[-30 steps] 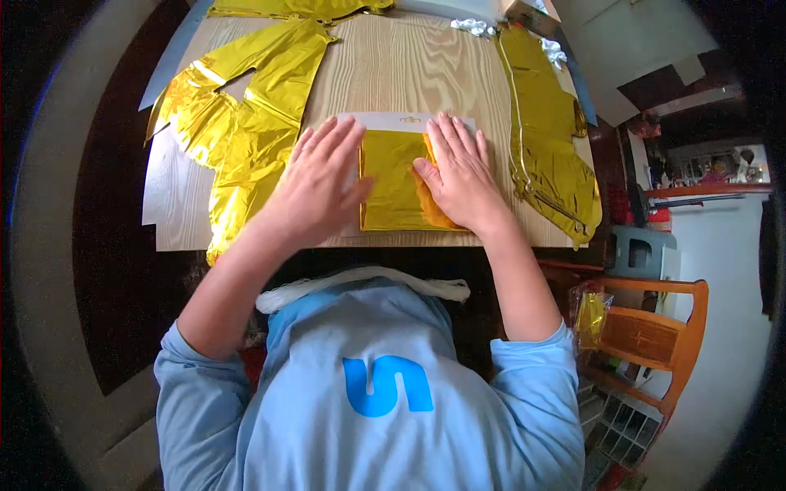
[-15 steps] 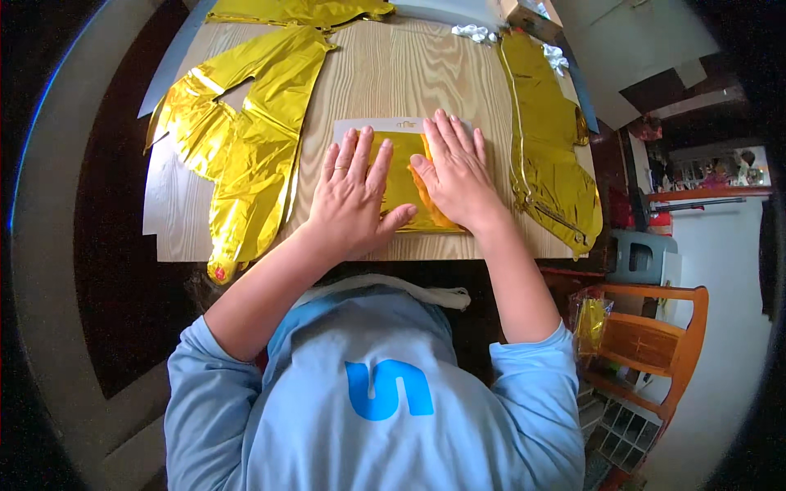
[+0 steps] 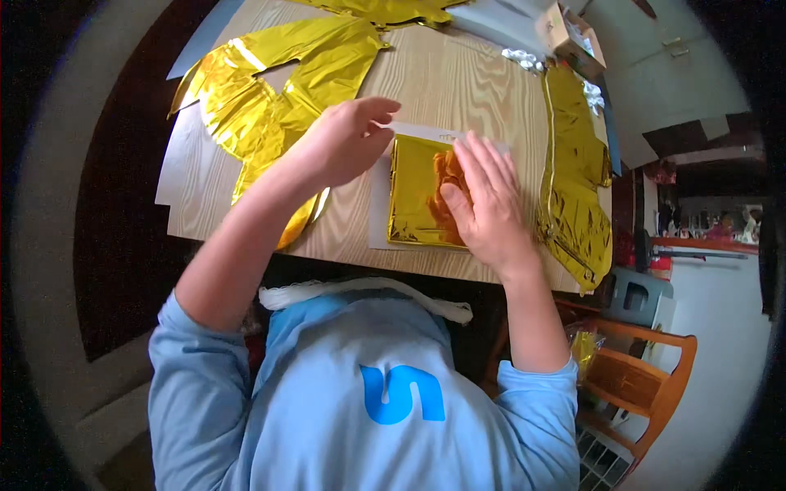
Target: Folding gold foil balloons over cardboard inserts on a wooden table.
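Observation:
A shiny gold foil sheet folded into a flat rectangle (image 3: 413,192) lies on a pale card (image 3: 380,221) at the table's near middle. My right hand (image 3: 494,209) rests on its right part, fingers stretched out and held side by side; the foil mirrors the hand in orange. My left hand (image 3: 348,141) is raised off the foil, up and left of it. Its fingers point right, loosely bent, with nothing visible in them. Beneath and beyond my left forearm, a large flat gold foil balloon (image 3: 270,102) spreads over the table's left side.
Another flat gold foil balloon (image 3: 573,172) lies along the right side, and more gold foil (image 3: 393,10) at the far edge. Crumpled silver foil pieces (image 3: 522,59) sit near an open cardboard box (image 3: 571,37). A wooden chair (image 3: 639,380) and a grey stool (image 3: 634,295) stand at right.
My left hand has lifted off the folded foil and moved up, its fingers turning to the right. My right hand stays on the foil. The view has shifted and tilted.

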Motion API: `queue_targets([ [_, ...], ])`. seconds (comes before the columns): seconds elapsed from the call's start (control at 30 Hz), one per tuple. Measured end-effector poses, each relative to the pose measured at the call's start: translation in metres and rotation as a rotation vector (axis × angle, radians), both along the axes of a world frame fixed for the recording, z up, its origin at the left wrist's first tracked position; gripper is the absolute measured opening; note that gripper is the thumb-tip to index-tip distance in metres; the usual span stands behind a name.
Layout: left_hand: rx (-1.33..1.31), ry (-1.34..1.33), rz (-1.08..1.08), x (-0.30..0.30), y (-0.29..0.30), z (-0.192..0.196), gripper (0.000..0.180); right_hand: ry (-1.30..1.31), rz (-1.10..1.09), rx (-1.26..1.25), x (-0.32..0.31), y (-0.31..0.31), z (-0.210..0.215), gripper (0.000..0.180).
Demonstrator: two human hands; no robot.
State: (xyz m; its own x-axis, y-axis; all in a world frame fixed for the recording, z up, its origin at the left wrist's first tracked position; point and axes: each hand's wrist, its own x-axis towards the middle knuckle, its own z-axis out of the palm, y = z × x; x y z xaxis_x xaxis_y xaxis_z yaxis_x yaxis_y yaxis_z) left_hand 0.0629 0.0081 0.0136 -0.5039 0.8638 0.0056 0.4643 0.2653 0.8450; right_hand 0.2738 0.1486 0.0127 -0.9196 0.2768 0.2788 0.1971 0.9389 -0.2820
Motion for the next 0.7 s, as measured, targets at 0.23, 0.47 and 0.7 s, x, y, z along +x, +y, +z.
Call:
queue_targets([
  [0.23, -0.246, -0.092, -0.131, -0.024, 0.037, 0.000, 0.043, -0.221, -0.020, -0.071, -0.003, 0.004, -0.022, 0.064],
  [0.47, -0.329, -0.223, -0.136, -0.017, 0.040, 0.014, 0.048, -0.163, 0.007, -0.080, -0.011, 0.010, -0.031, 0.064],
  [0.7, -0.235, -0.307, -0.059, -0.009, 0.034, -0.003, 0.041, -0.214, -0.017, -0.059, -0.011, 0.010, -0.028, 0.066],
])
